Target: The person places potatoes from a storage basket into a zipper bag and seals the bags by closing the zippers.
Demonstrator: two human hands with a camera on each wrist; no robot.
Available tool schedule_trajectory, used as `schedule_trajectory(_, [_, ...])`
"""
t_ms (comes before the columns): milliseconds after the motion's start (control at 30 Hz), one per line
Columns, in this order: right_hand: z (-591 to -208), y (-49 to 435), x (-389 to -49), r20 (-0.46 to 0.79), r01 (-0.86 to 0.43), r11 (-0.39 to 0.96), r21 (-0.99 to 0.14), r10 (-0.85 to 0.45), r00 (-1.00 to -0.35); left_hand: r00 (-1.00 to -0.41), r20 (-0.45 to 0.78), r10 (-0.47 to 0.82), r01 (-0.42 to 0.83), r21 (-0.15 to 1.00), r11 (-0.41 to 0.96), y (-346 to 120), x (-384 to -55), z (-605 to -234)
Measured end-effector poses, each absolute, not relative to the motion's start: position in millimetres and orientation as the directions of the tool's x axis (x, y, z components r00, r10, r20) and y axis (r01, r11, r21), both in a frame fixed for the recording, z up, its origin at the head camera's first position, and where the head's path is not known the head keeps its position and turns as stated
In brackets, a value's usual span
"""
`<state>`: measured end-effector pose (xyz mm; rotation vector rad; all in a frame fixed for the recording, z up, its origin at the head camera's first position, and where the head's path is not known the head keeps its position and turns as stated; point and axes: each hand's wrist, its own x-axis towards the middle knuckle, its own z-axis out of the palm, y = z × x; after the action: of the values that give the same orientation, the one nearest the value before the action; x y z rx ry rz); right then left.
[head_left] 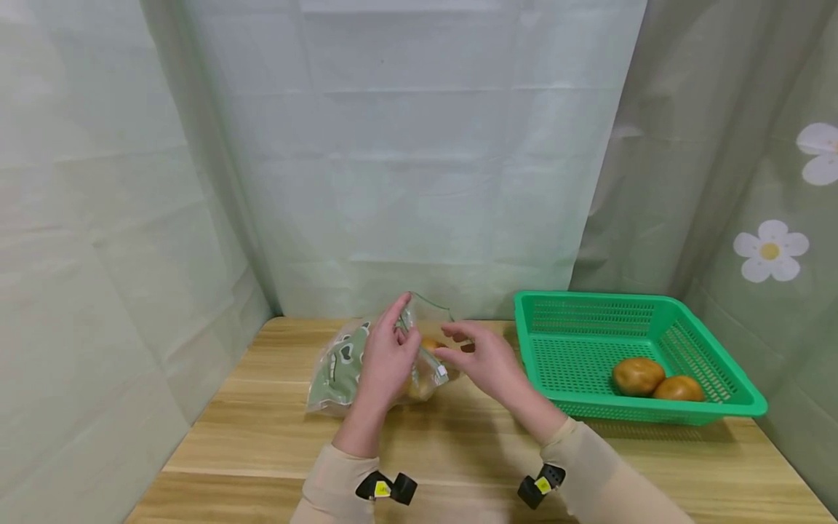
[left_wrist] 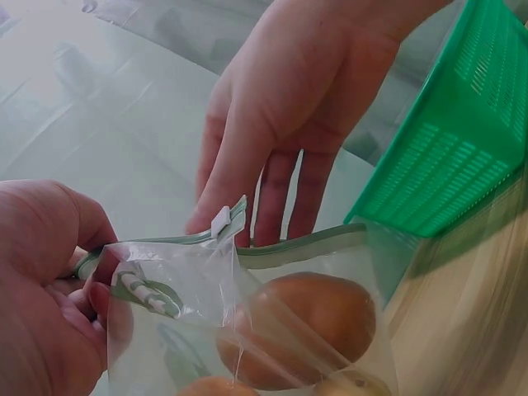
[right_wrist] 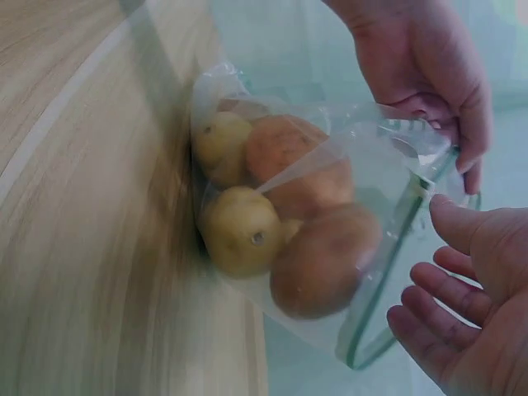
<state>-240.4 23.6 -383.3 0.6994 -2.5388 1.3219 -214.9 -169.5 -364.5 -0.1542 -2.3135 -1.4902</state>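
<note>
A clear zip bag [head_left: 428, 378] with a green printed panel leans on the table, its mouth open. My left hand [head_left: 388, 356] pinches the rim of the bag between thumb and fingers, as the left wrist view shows. Inside are round yellow fruits [right_wrist: 242, 231] and brown, oval, bun-like pieces [left_wrist: 301, 330]. A white slider [left_wrist: 220, 221] sits at one end of the green zip strip. At the bag's mouth is my right hand [right_wrist: 487, 297], fingers loosely bent and apart with nothing between them, its thumb tip right by the strip.
To the right stands a green perforated basket [head_left: 540, 364] holding two brown oval pieces [head_left: 638, 376]. The wooden table [head_left: 262, 451] meets a pale curtain [head_left: 406, 182] behind the bag. Side curtains hang at left and right.
</note>
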Motion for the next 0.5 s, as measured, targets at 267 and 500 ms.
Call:
schedule_trajectory(267, [-372.7,55.1,-232.2,0.355,-0.463,0.538,-0.704,-0.299,-0.886,-0.914,0.388,-0.117,0.309,0.854,0.418,-170.0,-215.3,-365.2])
schedule_trajectory(500, [-367.2,83.5,-228.4,0.322,-0.42,0.605,-0.676,-0.271,-0.907,-0.909,0.401,-0.11,0.323,0.848,0.421,-169.9,-214.8,-365.4])
